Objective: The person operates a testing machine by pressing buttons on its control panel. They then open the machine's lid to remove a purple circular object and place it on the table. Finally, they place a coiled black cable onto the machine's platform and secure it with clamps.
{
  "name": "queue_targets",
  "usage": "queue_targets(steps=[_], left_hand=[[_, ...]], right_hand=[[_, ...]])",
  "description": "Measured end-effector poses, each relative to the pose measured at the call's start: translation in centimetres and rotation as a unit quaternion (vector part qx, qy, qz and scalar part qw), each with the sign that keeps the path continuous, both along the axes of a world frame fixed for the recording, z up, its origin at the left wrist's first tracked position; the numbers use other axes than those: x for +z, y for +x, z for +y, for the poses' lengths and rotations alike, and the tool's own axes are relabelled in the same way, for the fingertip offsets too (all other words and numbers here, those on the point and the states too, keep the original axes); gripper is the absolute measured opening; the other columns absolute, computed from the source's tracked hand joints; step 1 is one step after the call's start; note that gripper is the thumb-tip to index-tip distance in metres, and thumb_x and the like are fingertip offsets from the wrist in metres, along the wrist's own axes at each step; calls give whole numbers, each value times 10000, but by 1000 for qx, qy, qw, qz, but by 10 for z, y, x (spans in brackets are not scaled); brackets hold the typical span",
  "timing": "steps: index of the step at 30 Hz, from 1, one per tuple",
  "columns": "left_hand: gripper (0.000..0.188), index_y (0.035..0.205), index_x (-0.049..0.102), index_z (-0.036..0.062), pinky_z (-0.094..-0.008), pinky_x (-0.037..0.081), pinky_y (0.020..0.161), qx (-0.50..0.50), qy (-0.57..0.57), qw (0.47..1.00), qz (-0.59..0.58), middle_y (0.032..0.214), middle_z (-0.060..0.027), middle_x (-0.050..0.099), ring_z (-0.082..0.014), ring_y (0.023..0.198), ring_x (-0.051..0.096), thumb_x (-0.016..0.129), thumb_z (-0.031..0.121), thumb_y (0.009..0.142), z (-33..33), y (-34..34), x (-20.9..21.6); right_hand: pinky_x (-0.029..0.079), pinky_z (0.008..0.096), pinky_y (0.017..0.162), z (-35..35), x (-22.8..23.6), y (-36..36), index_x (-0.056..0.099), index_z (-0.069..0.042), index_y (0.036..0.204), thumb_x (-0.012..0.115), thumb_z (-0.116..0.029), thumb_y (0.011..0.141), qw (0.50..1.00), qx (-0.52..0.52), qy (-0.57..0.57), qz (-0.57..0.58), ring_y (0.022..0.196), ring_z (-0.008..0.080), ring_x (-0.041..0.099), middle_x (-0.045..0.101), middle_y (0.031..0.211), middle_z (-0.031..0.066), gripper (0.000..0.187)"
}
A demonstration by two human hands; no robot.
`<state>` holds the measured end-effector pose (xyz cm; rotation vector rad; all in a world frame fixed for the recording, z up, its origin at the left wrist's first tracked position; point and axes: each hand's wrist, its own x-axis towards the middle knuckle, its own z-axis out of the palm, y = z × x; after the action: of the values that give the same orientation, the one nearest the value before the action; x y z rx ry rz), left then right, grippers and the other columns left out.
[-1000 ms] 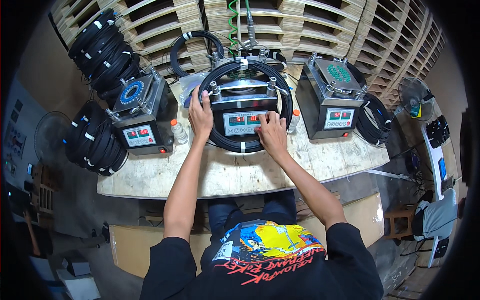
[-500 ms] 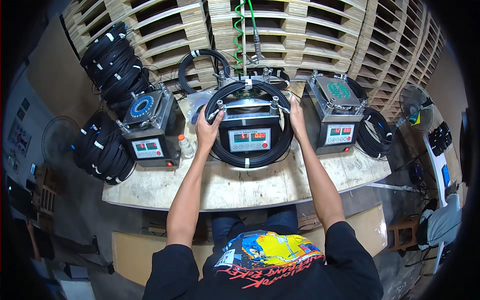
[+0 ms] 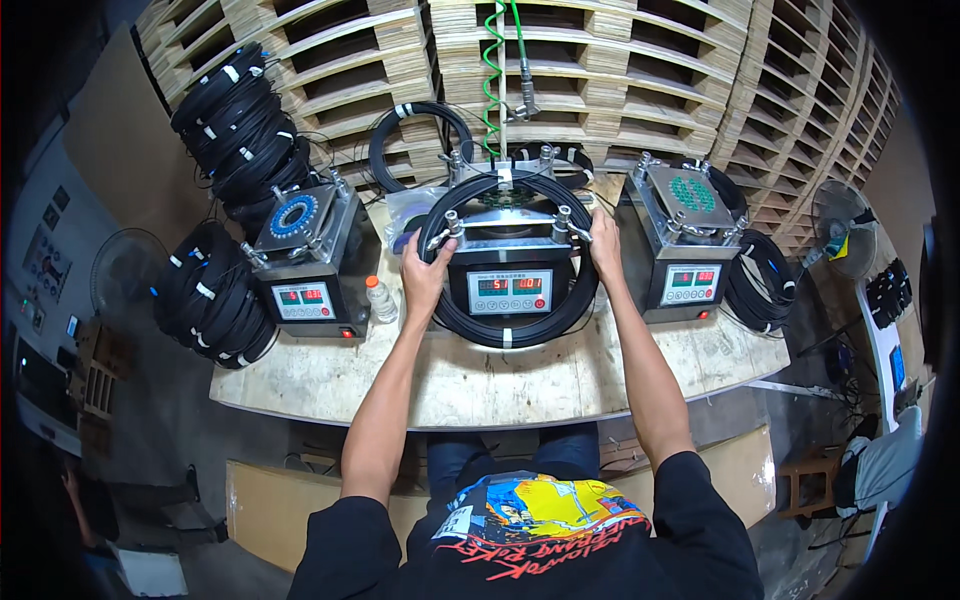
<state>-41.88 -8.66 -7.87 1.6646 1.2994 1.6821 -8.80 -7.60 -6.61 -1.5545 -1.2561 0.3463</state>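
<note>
A coil of black cable (image 3: 506,338), bound with white tape, hangs upright round the front of the middle polishing-type machine (image 3: 508,262). My left hand (image 3: 427,264) holds the coil's left side, its thumb by the left corner clamp. On the opposite side my right hand (image 3: 604,248) is round the coil, close to the right clamp; its fingers are partly hidden behind. The machine's lit panel (image 3: 509,291) shows through the ring. The coil covers part of the machine's top plate.
Similar machines stand left (image 3: 307,255) and right (image 3: 686,240) on the wooden table (image 3: 500,395). A small bottle with an orange cap (image 3: 380,298) is beside the left one. Stacked cable coils (image 3: 240,140) rise at far left. A green air hose (image 3: 525,70) hangs before wooden pallets (image 3: 660,60).
My view has shifted slightly, moving the scene a little right and down. Both hands stay on the coil. The red readouts on the middle and left machines have changed.
</note>
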Motion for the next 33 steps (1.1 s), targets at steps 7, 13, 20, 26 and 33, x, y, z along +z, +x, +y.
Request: queue_targets(steps=[7,13,20,26,33], left_hand=[[679,1279,609,-8,-406,491,897,-23,-5,999,23,1084,-210,663,-331,1014,643,824,442,818,3,0,4],[746,1333,569,5,-430,471,934,-28,-4,998,59,1106,-218,659,-353,1051,623,831,457,800,6,-11,5],[799,1411,510,52,-439,446,1004,-7,11,983,184,1192,-233,554,-399,1146,566,820,470,803,-16,-23,29],[434,1240,611,33,-401,474,723,-39,33,964,262,895,-141,579,-273,787,574,716,316,928,-47,-42,83],[247,1049,573,-24,-382,451,611,-96,8,955,281,735,-167,575,-284,631,546,675,183,962,-38,-28,90]], right_hand=[[440,511,825,-7,-8,3,636,88,947,311,-349,1019,998,-3,37,-55,879,462,622,648,855,307,550],[453,506,881,-14,-11,-6,633,29,1126,321,-264,1012,998,-12,30,-56,1022,460,606,649,1076,308,443],[483,445,808,-16,-11,11,629,42,1112,391,-303,1052,997,48,67,-8,859,376,651,688,950,243,424],[500,389,699,-70,49,-3,622,1,1061,642,-131,959,988,70,132,-39,744,284,645,661,854,189,168],[492,416,669,-76,62,-15,600,16,985,712,-154,913,976,151,79,-138,747,361,659,670,853,194,216]])
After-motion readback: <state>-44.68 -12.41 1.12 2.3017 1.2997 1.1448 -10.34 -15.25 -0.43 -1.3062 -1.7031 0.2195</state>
